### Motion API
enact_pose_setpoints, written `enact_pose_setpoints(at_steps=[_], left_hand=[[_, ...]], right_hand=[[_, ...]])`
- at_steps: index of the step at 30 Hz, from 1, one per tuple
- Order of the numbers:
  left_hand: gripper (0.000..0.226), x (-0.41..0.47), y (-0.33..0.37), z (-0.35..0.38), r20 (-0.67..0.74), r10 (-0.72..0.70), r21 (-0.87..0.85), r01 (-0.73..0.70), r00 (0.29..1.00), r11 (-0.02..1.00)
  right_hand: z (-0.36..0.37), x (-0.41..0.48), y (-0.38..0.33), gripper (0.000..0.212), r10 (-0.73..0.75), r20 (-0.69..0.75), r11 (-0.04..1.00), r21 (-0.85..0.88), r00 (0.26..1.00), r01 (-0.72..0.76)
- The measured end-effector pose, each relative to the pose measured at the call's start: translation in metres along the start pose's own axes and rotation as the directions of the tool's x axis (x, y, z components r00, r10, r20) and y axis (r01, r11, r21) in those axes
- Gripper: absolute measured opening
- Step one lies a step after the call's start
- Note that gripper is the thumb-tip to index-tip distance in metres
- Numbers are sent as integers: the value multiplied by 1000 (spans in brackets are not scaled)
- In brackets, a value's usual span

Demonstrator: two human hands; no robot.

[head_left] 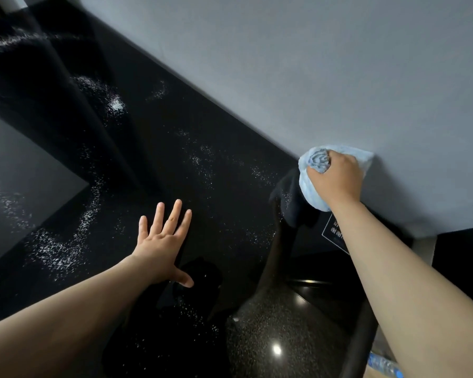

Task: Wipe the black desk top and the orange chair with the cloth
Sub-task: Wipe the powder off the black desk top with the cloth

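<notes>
My right hand grips the light-blue cloth, fingers curled tight round it so it bunches into a wad. The cloth sits at the far edge of the black worktop, against the foot of the grey wall. My left hand lies flat, palm down on the worktop, fingers straight and spread, holding nothing. It is nearer to me and well apart from the cloth. White specks streak the glossy surface, with a thick patch to the left of my left hand and a thinner trail between my 2 hands. A dark label with a white border shows just beside my right forearm; its print is too small to read.
</notes>
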State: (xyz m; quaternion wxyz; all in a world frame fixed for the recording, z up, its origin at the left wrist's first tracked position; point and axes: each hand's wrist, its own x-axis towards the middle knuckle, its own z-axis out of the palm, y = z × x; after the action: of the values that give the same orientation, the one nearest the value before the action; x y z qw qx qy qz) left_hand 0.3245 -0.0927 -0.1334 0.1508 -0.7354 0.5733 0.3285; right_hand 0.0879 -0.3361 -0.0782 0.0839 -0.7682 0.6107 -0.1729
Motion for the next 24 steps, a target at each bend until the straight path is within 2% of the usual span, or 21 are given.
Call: enact_pose_setpoints(at_steps=[7,13,20,24], left_hand=[[151,0,0,-1,20,-1,0,1,1000,1000],[151,1,1,-1,31,-3,1,3,1000,1000],[153,3,1,0,26,-14,5,14,1000,1000],[153,3,1,0,27,-20,11,20,999,1000]], right_hand=[[20,7,-4,10,97,173,992,61,980,-109],[25,5,-8,21,65,364,997,8,929,-73],[15,-2,-7,25,49,413,998,23,910,-64],[15,-15,-9,19,22,440,999,24,898,-36]])
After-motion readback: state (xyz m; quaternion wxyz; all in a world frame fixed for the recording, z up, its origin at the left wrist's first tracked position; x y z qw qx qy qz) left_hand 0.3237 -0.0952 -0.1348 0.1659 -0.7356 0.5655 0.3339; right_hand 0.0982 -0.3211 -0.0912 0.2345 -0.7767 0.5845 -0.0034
